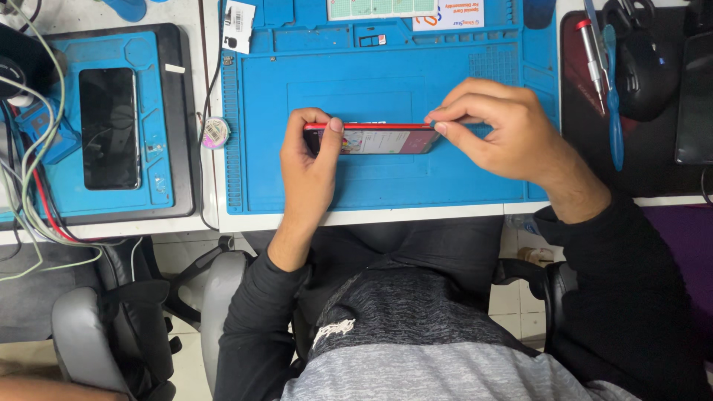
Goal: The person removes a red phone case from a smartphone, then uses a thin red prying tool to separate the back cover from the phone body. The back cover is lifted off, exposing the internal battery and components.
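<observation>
A red-framed smartphone with a lit screen stands on its long edge over the blue repair mat. My left hand grips its left end, thumb on the top edge. My right hand pinches the phone's top right corner with thumb and fingertips. Both hands are on the phone, tilting its screen toward me.
A second dark phone lies on a smaller blue mat at the left, beside a bundle of cables. A roll of tape sits between the mats. Screwdrivers and a black mouse lie at the right. Grey chairs stand below.
</observation>
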